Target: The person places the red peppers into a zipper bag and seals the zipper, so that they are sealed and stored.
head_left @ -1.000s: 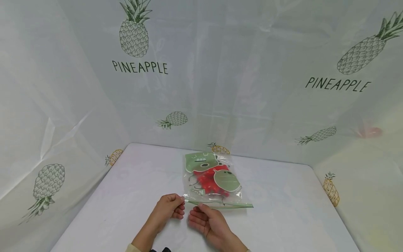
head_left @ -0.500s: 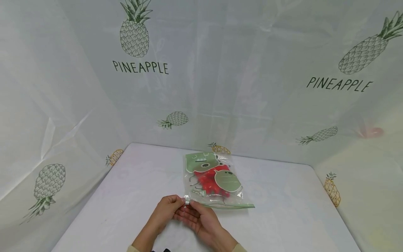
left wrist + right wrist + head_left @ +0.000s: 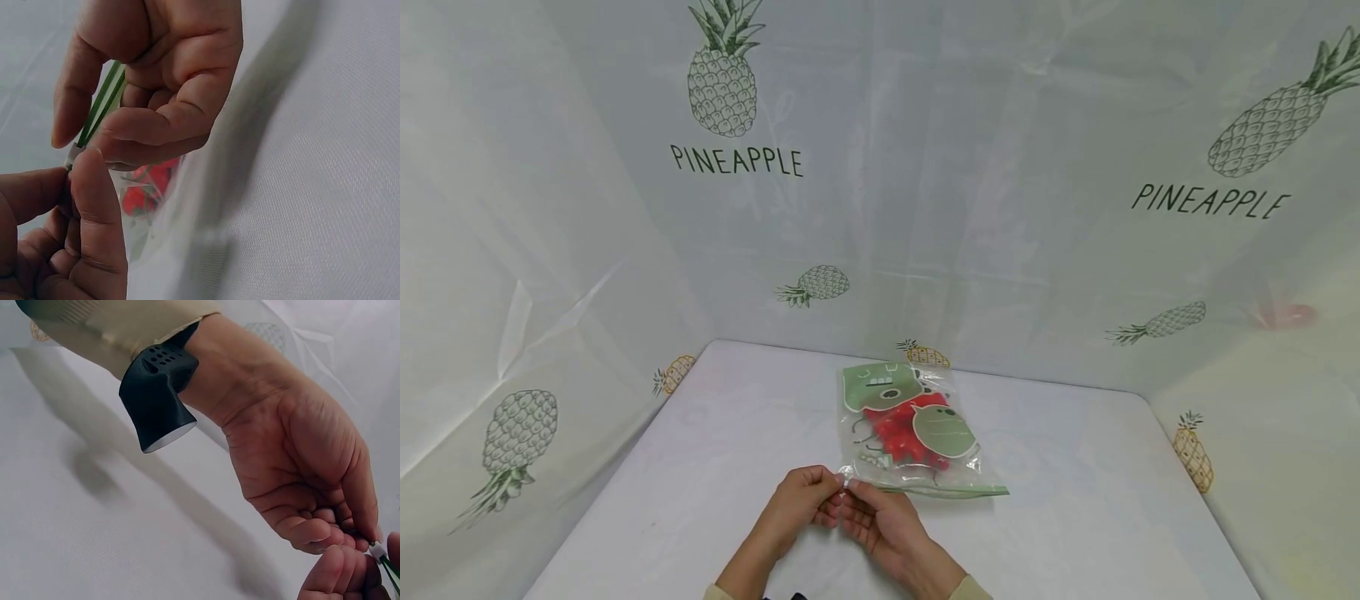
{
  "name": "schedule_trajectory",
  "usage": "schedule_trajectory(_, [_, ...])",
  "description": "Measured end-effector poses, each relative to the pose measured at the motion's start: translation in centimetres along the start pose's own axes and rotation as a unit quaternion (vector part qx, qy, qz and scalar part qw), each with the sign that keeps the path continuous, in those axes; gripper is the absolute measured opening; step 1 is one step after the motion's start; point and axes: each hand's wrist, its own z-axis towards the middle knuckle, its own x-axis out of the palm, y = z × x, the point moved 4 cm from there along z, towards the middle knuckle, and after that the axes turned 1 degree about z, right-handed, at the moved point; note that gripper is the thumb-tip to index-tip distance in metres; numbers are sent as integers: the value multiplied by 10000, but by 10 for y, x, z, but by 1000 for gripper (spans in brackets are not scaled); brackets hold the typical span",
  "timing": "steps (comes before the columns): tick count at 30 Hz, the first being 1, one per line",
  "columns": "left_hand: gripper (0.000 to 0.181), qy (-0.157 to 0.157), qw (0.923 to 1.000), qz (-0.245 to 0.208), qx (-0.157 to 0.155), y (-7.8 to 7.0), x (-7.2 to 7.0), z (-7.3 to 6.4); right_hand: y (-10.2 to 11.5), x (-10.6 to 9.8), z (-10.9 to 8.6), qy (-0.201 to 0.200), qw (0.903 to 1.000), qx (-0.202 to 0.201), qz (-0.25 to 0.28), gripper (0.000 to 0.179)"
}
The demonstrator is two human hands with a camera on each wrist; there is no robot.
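A clear slider zip bag with green cartoon prints lies on the table, its green zip strip toward me. Inside it show red round things with thin dark stems. My left hand pinches the left end of the strip between thumb and forefinger, as the left wrist view shows. Thumb and fingers of my right hand come round the strip just beside that, at the white slider. The slider sits at the strip's left end, and both hands' fingertips nearly meet there.
The white table spreads around the bag. Behind and at both sides hangs a whitish curtain printed with pineapples. A black wrist camera is strapped on the left wrist. A reddish blur shows through the right curtain.
My right hand has shifted left along the strip to the slider beside my left fingertips, then barely moved over the last half second. The left hand keeps its hold; the bag stays nearly still.
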Motion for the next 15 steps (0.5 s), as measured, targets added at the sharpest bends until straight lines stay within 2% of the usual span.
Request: schedule_trajectory(15, [26,-17,10000,20,-5,4,-1,-1,-3,0,3,-91,10000,25,12,13])
